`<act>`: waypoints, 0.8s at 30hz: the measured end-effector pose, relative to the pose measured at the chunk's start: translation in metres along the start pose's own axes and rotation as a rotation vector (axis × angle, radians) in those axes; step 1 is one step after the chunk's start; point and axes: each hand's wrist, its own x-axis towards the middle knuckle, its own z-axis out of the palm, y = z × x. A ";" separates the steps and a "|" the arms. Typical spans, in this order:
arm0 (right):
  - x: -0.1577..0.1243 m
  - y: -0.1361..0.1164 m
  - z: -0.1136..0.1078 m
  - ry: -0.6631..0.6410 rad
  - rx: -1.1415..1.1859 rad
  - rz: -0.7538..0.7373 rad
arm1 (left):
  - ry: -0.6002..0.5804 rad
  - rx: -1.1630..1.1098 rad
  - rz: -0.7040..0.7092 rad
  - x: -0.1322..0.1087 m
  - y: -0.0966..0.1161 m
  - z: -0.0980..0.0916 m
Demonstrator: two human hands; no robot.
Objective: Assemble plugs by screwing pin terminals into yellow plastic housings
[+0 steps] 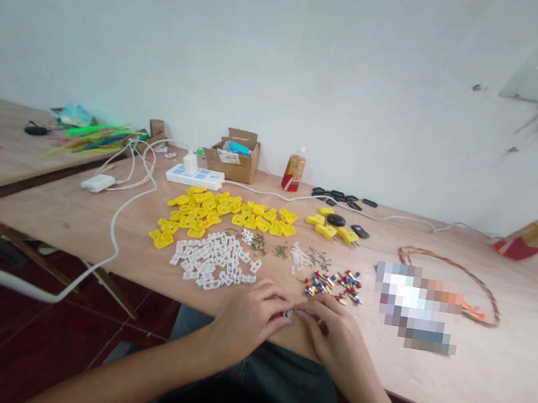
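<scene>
The bare left hand (245, 322) and right hand (334, 336) meet at the edge of the pale plywood table (500, 377), fingertips (301, 309) pinching one tiny blue-and-metal part (288, 312) (too small to make out clearly); beyond lie dozens of bright yellow plastic shells (201, 215), and one open brown cardboard box (237, 164) holds something blue

**Small metal part (288, 313) held in both hands; terminals nearby.**
Part shows a silver tone with a dark blue section; finer detail too small to confirm. Pinched between the fingertips of the left hand (246, 319) and right hand (335, 332); orientation cannot be determined. Loose brass terminals (332, 285) with red and blue collars lie scattered near it, at about 2 o'clock.
</scene>
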 end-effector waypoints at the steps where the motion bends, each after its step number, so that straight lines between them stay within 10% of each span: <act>1: 0.000 -0.001 0.001 0.022 -0.028 -0.039 | -0.002 -0.010 -0.006 0.000 0.000 0.001; 7: -0.004 -0.002 0.004 0.132 -0.154 -0.195 | -0.026 -0.095 -0.098 0.004 0.003 -0.002; 17: -0.005 0.015 0.004 0.192 -0.241 0.047 | -0.015 -0.099 -0.137 0.004 -0.001 -0.005; 24: -0.005 0.003 -0.001 0.040 -0.161 -0.021 | -0.018 -0.113 -0.162 0.003 -0.001 -0.008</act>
